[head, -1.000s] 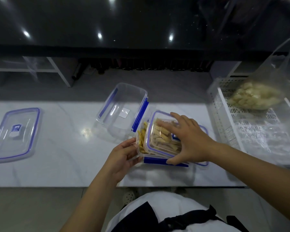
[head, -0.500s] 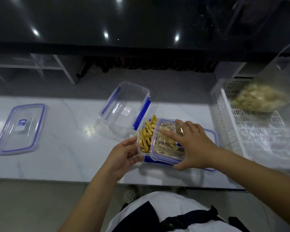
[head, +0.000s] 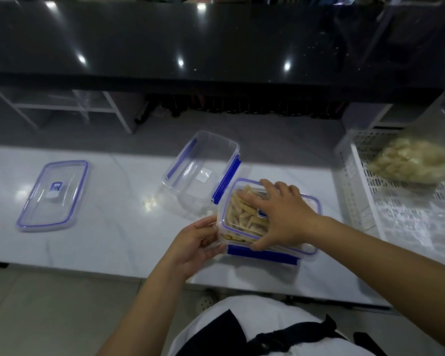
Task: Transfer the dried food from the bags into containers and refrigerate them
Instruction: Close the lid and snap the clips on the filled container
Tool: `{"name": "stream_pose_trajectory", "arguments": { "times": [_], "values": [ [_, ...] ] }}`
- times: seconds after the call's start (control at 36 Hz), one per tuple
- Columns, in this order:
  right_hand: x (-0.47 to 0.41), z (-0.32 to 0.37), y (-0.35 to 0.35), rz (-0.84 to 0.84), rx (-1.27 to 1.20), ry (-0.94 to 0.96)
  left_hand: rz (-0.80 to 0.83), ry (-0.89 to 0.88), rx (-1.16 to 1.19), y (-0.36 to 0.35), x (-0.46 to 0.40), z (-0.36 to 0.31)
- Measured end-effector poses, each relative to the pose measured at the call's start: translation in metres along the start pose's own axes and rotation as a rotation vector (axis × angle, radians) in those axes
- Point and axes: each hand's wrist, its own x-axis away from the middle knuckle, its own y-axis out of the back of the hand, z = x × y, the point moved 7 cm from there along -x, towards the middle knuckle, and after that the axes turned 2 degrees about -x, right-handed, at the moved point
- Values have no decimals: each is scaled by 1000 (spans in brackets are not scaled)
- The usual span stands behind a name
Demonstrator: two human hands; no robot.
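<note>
A clear container (head: pixel 244 240) with blue clips, filled with yellow dried food sticks (head: pixel 239 211), sits near the front edge of the white counter (head: pixel 113 240). Its clear blue-rimmed lid (head: pixel 311 204) lies over it. My right hand (head: pixel 280 214) presses flat on the lid with spread fingers. My left hand (head: pixel 195 242) holds the container's left end, fingers curled against its wall. An empty clear container (head: pixel 203 173) stands just behind. A clear bag of pale dried food (head: pixel 416 160) lies in the white basket (head: pixel 357 191) at the right.
A second lid (head: pixel 53 195) lies flat on the counter at the left. A black glossy shelf (head: pixel 216 47) runs along the back above the counter. Crumpled clear plastic (head: pixel 416 219) lies in the basket's near part.
The lid was tilted and offset to the right of the filled container. My right hand has slid it left and lowered it so it now covers the food.
</note>
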Motion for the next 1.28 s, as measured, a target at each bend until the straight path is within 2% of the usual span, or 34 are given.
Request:
{"name": "stream_pose_trajectory", "arguments": {
  "times": [0.17,0.39,0.69,1.08,1.19,1.28],
  "values": [
    [23,-20,-8,-20,29,27,-19,-24,-14,0,-1,1],
    [4,-5,-6,-57,20,44,-47,-68,-189,-10,-7,-13],
    [23,-30,-14,-103,-56,17,-53,-48,-71,-5,-16,-5],
    [2,-7,-15,-135,-3,9,-56,-41,-136,-12,-20,-10],
    [3,-12,-15,-141,-35,-7,-20,-125,-218,-14,-17,-15],
    [0,-17,-12,-137,-83,-39,-67,-196,-298,-18,-18,-17]
  ]
}}
